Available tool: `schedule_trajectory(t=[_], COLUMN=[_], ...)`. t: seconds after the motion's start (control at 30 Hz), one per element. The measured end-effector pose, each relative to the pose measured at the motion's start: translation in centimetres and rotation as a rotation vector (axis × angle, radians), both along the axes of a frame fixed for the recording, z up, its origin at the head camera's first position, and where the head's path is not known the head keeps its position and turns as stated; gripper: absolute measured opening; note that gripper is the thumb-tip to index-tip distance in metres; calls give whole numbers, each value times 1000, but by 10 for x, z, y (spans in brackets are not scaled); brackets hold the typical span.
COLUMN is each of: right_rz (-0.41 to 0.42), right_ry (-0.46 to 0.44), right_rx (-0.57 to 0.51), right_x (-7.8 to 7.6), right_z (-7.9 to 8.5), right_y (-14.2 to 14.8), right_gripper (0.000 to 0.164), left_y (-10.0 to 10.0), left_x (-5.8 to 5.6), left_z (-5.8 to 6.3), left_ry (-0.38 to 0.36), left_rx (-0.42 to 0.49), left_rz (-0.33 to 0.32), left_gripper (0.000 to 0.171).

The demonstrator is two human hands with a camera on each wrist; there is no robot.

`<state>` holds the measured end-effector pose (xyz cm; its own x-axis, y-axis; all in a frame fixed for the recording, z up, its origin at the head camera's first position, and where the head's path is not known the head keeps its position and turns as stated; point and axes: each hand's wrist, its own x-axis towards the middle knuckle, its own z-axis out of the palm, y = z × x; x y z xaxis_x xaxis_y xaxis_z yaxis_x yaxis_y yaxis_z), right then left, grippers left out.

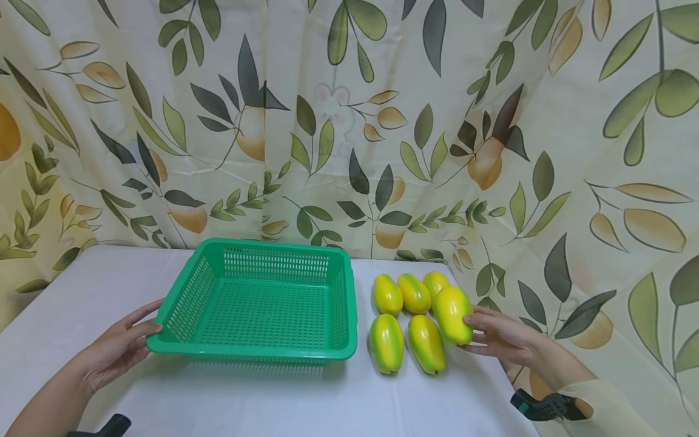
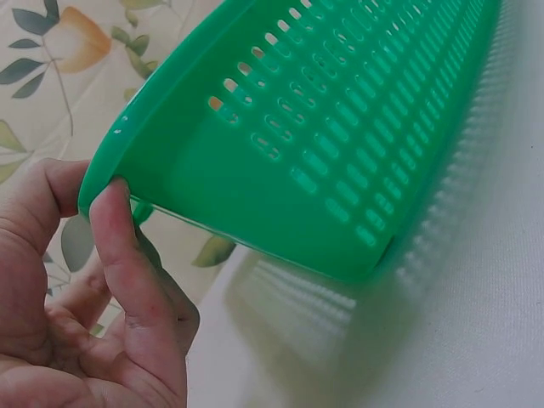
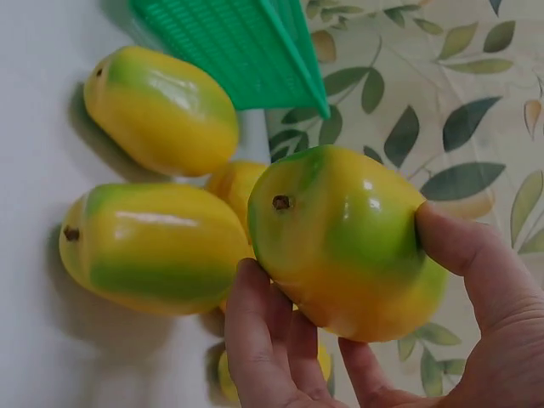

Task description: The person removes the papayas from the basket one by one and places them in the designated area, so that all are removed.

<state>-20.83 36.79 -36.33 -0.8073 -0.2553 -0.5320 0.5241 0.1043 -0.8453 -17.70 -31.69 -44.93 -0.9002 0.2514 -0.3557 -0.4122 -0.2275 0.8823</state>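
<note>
My left hand point(image 1: 121, 346) pinches the front left corner of a green plastic basket point(image 1: 251, 351), thumb and fingers at its rim point(image 2: 144, 102). The basket has slotted walls, holds nothing, and its front side tips up over the tabletop, with a shadow beneath. On the right, my right hand point(image 1: 505, 337) grips a glossy yellow-green fruit point(image 1: 453, 315), shaped like a mango or small papaya. In the right wrist view, thumb and fingers sit on opposite sides of this fruit point(image 3: 348, 246), its stem end facing the camera. It overlaps the neighbouring fruits in the head view.
Several like fruits lie on the white-covered table point(image 1: 262, 406) right of the basket, including two in front point(image 1: 387, 343) point(image 1: 426, 344) and others behind point(image 1: 388, 294). A leaf-patterned curtain point(image 1: 306, 200) hangs behind the table and down its right side.
</note>
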Motion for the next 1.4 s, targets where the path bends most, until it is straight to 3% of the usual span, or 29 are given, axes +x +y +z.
schedule_trajectory(t=[0.37, 0.6, 0.8, 1.03, 1.3, 1.4], right_rz=[5, -23, -58, -120, -183, -198], right_ry=[14, -4, 4, 8, -9, -13], right_rx=[-16, -52, -42, -43, -30, -31], right_x=[-2, -1, 0, 2, 3, 4], right_z=[-18, -28, -41, -53, -62, -65], right_y=[20, 24, 27, 31, 30, 30], right_gripper=[80, 71, 73, 56, 79, 79], left_y=[2, 0, -1, 0, 0, 0], left_x=[-1, -1, -1, -1, -2, -2], left_z=[-1, -1, -2, -1, -1, -2], left_ry=[-14, -17, -4, -17, -2, 7], left_rx=[-13, -21, -32, -30, -39, -38], left_rz=[13, 24, 15, 19, 22, 17], left_gripper=[41, 39, 40, 39, 39, 40])
